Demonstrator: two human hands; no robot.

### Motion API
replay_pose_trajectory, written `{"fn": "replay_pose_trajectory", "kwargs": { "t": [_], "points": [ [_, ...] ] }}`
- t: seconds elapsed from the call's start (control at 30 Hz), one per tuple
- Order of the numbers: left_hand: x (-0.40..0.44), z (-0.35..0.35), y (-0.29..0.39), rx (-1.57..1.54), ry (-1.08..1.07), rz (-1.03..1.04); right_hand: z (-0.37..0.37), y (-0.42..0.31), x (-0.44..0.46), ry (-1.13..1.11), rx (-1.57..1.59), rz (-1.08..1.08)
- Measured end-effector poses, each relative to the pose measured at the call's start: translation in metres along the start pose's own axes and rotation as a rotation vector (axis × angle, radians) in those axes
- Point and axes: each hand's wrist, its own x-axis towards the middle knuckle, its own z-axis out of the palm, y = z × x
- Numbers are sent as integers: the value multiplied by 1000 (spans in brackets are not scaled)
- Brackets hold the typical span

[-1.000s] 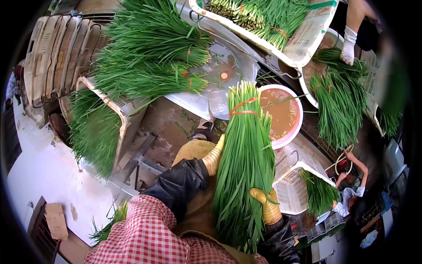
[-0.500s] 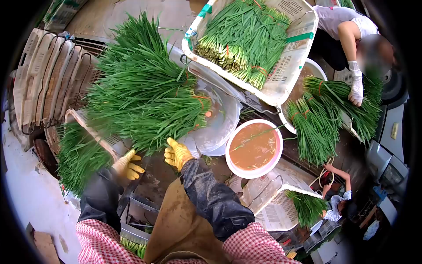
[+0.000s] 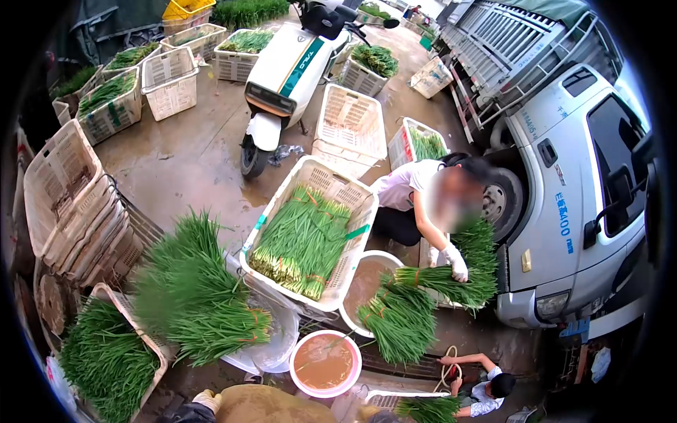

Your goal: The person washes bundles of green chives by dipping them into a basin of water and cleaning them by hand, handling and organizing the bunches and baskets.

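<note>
My left hand (image 3: 209, 400), in a pale yellow glove, is at the bottom edge beside my brown apron (image 3: 271, 407). Only part of it shows, and its finger position is unclear. To its left is a crate (image 3: 161, 363) full of green leafy stalks (image 3: 106, 359). At the bottom, right of the apron, my right hand (image 3: 368, 412) is a small blurred patch of glove by a dark sleeve. Closest to it is a pink-rimmed basin (image 3: 354, 372) of brown water. Bundles of long green stalks (image 3: 218, 328), bound with orange bands, lie ahead on a clear plastic sheet (image 3: 278, 338).
A white crate (image 3: 363, 233) of banded bundles stands ahead. Beyond are a scooter (image 3: 285, 63), more crates (image 3: 169, 79) and a parked truck (image 3: 543, 233). A crouching person's gloved hand (image 3: 457, 266) rests on bundles at right. Another person (image 3: 486, 395) holds a hose lower right.
My view has tilted up, showing the yard, scooter and truck. Both my hands have dropped to the bottom edge of view, away from the bundles. The crouching person's hand stays at the bundles.
</note>
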Motion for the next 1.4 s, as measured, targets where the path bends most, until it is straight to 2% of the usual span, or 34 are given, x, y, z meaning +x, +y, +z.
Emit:
{"fn": "replay_pose_trajectory", "kwargs": {
  "t": [0.13,0.17,0.2,0.33,0.43,0.6,0.63,0.7,0.77,0.87,0.97,1.0,1.03,1.07,1.1,1.17,1.2,1.23,1.3,1.33,1.4],
  "points": [
    [-41,-18,37,65,60,86,-34,-25,-34,62,-61,-101],
    [-15,-2,9,361,101,550,-39,-29,-40,69,-65,-135],
    [9,17,-12,389,91,592,-44,-30,-48,77,-71,-166],
    [-18,1,-21,642,-25,650,-59,-21,-76,94,-75,-277],
    [-59,-17,-6,634,-95,436,-66,1,-94,112,-75,-334],
    [-181,-49,77,1033,-216,511,-70,65,-112,151,-65,-371],
    [-183,-46,80,1005,-170,526,-72,79,-117,157,-70,-370],
    [-247,-59,111,1044,-78,524,-79,106,-124,173,-85,-376],
    [-248,-55,107,873,195,633,-90,135,-130,204,-83,-381],
    [-281,-59,119,723,329,546,-115,159,-141,265,-74,-430],
    [-299,-60,120,627,383,467,-140,128,-177,358,-129,-676],
    [-297,-56,117,577,429,443,-146,102,-197,434,-150,-864],
    [-296,-53,111,551,467,447,-148,57,-242,553,-227,-930],
    [-296,-50,105,538,504,457,-167,37,-181,256,283,-947],
    [-291,-45,100,523,537,435,-146,-17,-293,287,236,-1037],
    [-295,-43,86,506,522,421,-153,-73,-364,243,196,-1308],
    [-293,-43,85,536,476,357,-157,-91,-416,204,175,-1380],
    [-297,-43,85,521,439,284,-160,-105,-453,198,228,-1568],
    [-287,-38,76,549,442,258,-171,-114,-537,317,122,-1721],
    [-281,-35,70,559,455,291,-174,-112,-572,324,189,-1789],
    [-275,-30,62,560,461,349,-179,-101,-631,476,179,-1869]
  ]
}}
